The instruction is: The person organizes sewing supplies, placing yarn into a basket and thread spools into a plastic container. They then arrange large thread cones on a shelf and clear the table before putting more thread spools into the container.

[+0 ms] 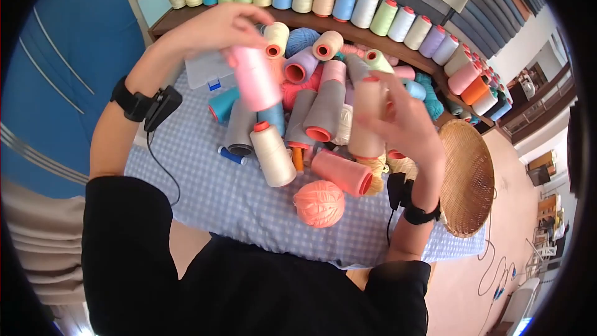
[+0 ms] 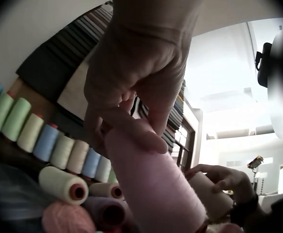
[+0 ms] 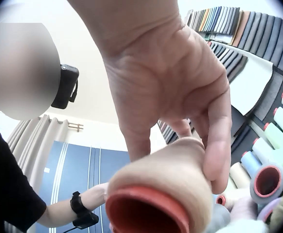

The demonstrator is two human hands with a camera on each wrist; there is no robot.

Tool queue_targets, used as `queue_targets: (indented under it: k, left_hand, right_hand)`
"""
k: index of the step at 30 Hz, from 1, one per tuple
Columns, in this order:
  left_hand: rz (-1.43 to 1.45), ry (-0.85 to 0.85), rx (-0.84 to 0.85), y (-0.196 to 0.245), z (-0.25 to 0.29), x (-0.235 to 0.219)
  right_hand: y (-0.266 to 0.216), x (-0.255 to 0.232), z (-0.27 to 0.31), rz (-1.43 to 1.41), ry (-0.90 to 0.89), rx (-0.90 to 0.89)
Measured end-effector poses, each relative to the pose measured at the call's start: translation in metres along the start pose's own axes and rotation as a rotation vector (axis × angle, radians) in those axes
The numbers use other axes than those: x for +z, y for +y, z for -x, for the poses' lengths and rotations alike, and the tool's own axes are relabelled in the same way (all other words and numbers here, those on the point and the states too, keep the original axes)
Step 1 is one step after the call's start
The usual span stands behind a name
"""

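My left hand [image 1: 227, 28] grips a pink thread cone [image 1: 257, 79] by its narrow top, held above the heap; in the left wrist view the fingers wrap the top of the pink cone [image 2: 153, 179]. On the right, my right hand [image 1: 404, 121] holds a beige cone [image 1: 368, 115] near its narrow end. The right wrist view shows the beige cone [image 3: 168, 170] tilted, its red base [image 3: 146, 211] facing the camera. Below lie a cream cone [image 1: 273, 155], a salmon cone [image 1: 342, 172] and a peach yarn ball [image 1: 319, 203].
Behind the heap, a shelf [image 1: 398, 46] carries a long row of upright cones. A wicker basket [image 1: 466, 177] stands at the right edge. Grey cones [image 1: 326, 109], a small blue spool [image 1: 232, 155] and a plastic box lid [image 1: 202, 71] lie on the checked cloth [image 1: 205, 193].
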State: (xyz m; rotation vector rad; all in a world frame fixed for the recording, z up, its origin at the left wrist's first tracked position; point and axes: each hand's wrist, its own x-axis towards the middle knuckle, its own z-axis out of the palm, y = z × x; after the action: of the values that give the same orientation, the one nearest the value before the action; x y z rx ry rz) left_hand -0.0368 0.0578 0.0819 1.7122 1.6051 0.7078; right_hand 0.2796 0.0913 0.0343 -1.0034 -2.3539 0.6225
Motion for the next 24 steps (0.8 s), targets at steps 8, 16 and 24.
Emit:
queue_targets:
  k: [8,16,24]
  left_hand:
    - [-0.406,0.359,0.428,-0.119,-0.01,0.038]
    - [-0.411,-0.335,0.894,0.015,0.108,0.156]
    - [-0.724,-0.303,0.989,0.001,0.089,0.224]
  right_hand:
    - [0.021,0.024,-0.001,0.344,-0.11,0.096]
    - [0.028,0.011,0.038,0.336,-0.171,0.129]
    - [0.029,-0.013,0.085,0.312,-0.081,0.175]
